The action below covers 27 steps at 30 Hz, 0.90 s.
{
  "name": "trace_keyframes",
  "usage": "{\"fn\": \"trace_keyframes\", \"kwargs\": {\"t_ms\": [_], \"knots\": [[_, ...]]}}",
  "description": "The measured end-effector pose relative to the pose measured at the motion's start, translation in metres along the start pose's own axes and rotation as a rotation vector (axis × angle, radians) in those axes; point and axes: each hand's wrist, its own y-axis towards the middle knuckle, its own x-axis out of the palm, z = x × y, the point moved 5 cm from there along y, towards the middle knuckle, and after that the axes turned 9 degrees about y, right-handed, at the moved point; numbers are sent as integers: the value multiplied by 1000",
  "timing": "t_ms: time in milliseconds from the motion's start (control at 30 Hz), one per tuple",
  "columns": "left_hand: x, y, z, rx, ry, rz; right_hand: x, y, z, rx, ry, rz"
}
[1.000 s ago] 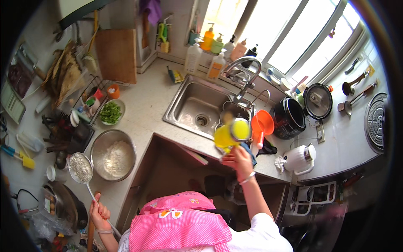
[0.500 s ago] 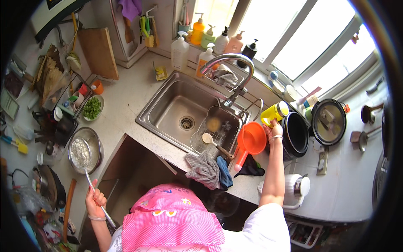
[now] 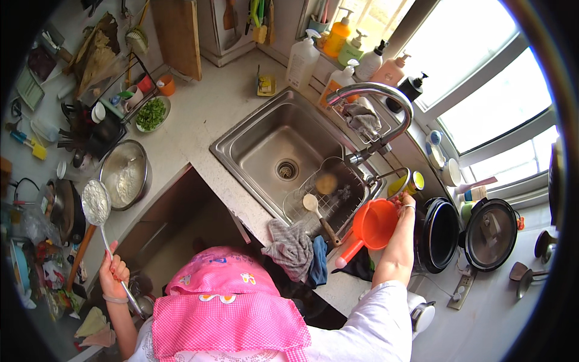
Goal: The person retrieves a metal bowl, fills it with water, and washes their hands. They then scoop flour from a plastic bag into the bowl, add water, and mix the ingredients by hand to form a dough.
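My left hand (image 3: 114, 277) is closed around the handle of a long metal ladle (image 3: 96, 202) heaped with white flour. The ladle's bowl hangs just outside the rim of a steel mixing bowl (image 3: 143, 163), which has more flour (image 3: 125, 184) in it. At the right, my right hand (image 3: 406, 201) is at the lower end of a yellow container (image 3: 398, 186) beside the tap. Its fingers look curled against the container and are partly hidden. An orange plastic dipper (image 3: 374, 223) lies by my right wrist, over the corner of the sink.
The steel sink (image 3: 259, 136) holds a wire rack with a wooden-handled spoon (image 3: 310, 203). Cloths (image 3: 289, 244) hang at its front edge. A black pot (image 3: 439, 235) stands right of my right hand. Chopped greens fill a small bowl (image 3: 152, 113). Pump bottles (image 3: 303, 60) line the window side.
The flour-filled ladle has come out of the mixing bowl toward the near left. My right hand has shifted the yellow container slightly back toward the tap. The whole view has turned a little.
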Motion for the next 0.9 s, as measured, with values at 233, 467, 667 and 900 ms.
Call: {"fn": "trace_keyframes", "kwargs": {"t_ms": [233,467,667,900], "knots": [[6,-2,4,13,-67,-13,8,-63,-18,-116,-168,111],[16,7,-4,12,-62,-66,5,-193,25,-628,-1147,62],[18,20,-6,-27,-70,-72,17,-132,55,-981,-949,-70],[13,12,-8,-11,-50,-60,64,-205,41,-806,-1404,70]]}}
